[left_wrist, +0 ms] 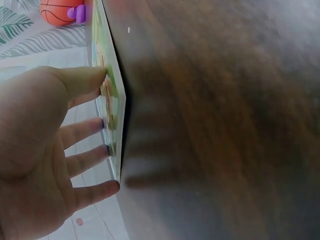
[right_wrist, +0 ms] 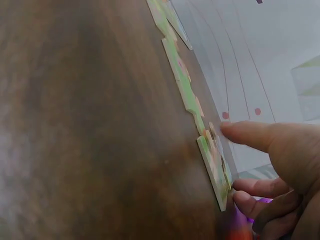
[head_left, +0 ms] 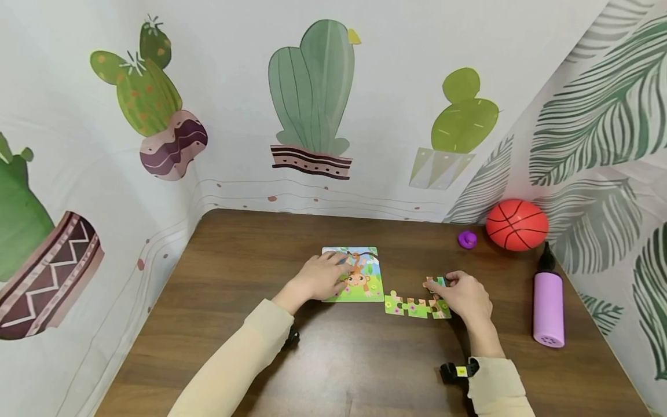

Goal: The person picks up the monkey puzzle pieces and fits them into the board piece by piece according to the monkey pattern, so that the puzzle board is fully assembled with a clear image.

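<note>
A flat square board [head_left: 367,293] with a monkey picture lies on the table under my left hand [head_left: 319,278]. In the left wrist view, the spread fingertips press on the board's face [left_wrist: 114,95] and hold nothing. To its right runs a joined row of jigsaw pieces [head_left: 417,308] with green lower edges. My right hand [head_left: 469,298] pinches another jigsaw piece [head_left: 432,284] at the right end of that row, on its upper side. The right wrist view shows thumb and fingers on opposite sides of this piece [right_wrist: 221,152], close over the end piece [right_wrist: 211,167].
A red basketball-patterned ball [head_left: 517,225] sits at the back right, with a small purple object [head_left: 467,239] beside it. A lilac hand pump [head_left: 548,310] with a black nozzle lies near the right edge. Printed cloth [head_left: 385,116] hangs behind the brown table [head_left: 250,243].
</note>
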{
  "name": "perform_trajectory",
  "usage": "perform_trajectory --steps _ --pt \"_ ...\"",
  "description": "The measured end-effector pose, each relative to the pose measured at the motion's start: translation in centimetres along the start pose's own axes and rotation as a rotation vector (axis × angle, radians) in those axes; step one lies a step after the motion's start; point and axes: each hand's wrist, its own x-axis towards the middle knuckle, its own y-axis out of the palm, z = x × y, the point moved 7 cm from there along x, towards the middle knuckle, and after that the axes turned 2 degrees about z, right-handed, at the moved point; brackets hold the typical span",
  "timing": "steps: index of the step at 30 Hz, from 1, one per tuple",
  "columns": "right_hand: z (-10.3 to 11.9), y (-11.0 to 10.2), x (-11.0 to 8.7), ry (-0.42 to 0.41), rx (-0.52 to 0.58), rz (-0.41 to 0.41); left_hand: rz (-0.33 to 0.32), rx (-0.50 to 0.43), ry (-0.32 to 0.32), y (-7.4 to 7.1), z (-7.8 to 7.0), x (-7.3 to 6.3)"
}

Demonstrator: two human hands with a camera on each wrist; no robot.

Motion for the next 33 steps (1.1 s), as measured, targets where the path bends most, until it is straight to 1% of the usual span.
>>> perform_trajectory --steps 3,10,15,20,26,29,33 --pt "-0.2 0.0 0.0 0.000 -0.015 0.011 0.006 -0.014 0.011 -0.1 -0.1 0.1" --pt "0.3 0.0 0.4 -0.061 -0.013 0.046 0.004 -0.005 0.023 0.3 0.0 0.2" --pt "0.7 0.1 0.7 -0.092 -0.002 0.060 0.003 -0.018 0.027 0.2 0.1 0.1" --pt "0.9 0.1 0.8 -0.107 0.018 0.052 0.007 -0.031 0.036 0.1 0.0 0.1" --pt "0.9 0.2 1.1 -0.144 0.016 0.054 0.029 -0.049 0.028 0.3 0.2 0.0" --pt "1.0 0.2 1.1 -0.167 0.027 0.047 0.025 -0.060 0.029 0.1 0.2 -0.1" --pt "0.8 0.1 1.1 -0.199 0.068 0.023 0.008 -0.062 0.037 0.0 0.1 -0.2"
